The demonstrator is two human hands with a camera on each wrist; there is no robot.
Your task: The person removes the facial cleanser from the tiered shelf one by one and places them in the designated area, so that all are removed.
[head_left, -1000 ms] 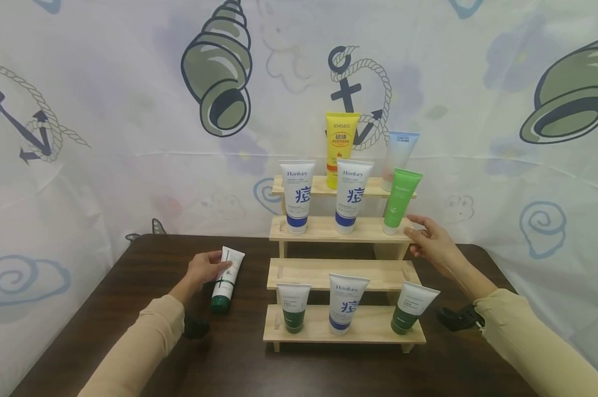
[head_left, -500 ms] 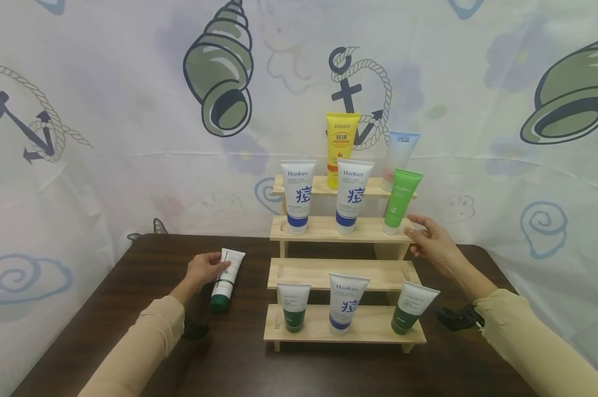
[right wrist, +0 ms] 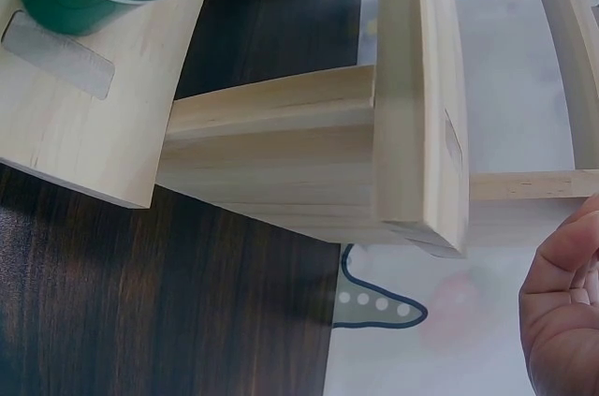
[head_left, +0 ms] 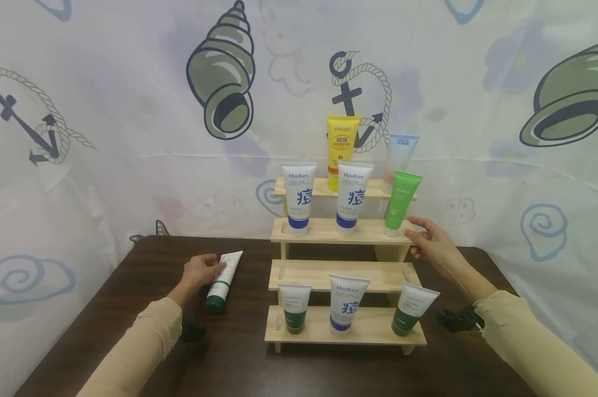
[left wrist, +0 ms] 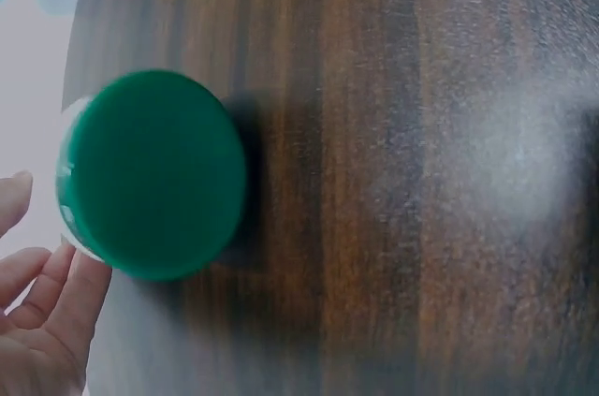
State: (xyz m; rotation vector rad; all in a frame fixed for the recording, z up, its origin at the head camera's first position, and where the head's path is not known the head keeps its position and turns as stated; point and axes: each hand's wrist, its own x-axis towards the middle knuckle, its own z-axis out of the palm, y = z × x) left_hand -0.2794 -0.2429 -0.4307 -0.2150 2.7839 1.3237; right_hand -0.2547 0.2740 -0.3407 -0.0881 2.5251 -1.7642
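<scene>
Left hand [head_left: 200,271]: holding the white tube [head_left: 225,277], thumb across its face.
Tube pose: tilted, flat end up and away, green cap [left wrist: 153,176] toward the person.
Tube location: left of the rack [head_left: 328,274], well apart from it, over the dark table [head_left: 145,286]. Can't tell if it touches the wood.
Right hand [head_left: 435,246]: narrow pinch on the right end of the rack's third tier, just beside the green tube [head_left: 400,204]. Partly cropped in the right wrist view.
Bottom tier: short left tube [head_left: 294,309], blue-white tube [head_left: 346,303], short right tube [head_left: 414,307]. Last one looks tipped right.
Third tier: left Hankey tube [head_left: 299,198], mid Hankey tube [head_left: 354,198], then the green one, looks tipped right too.
Top tier: yellow tube [head_left: 342,151], partly behind mid Hankey; pale tube [head_left: 400,157], base partly hidden by green.
Backdrop: white cloth [head_left: 130,182], shell and anchor prints.
Sleeves: beige, both arms; black device [head_left: 457,320] under the right wrist.
</scene>
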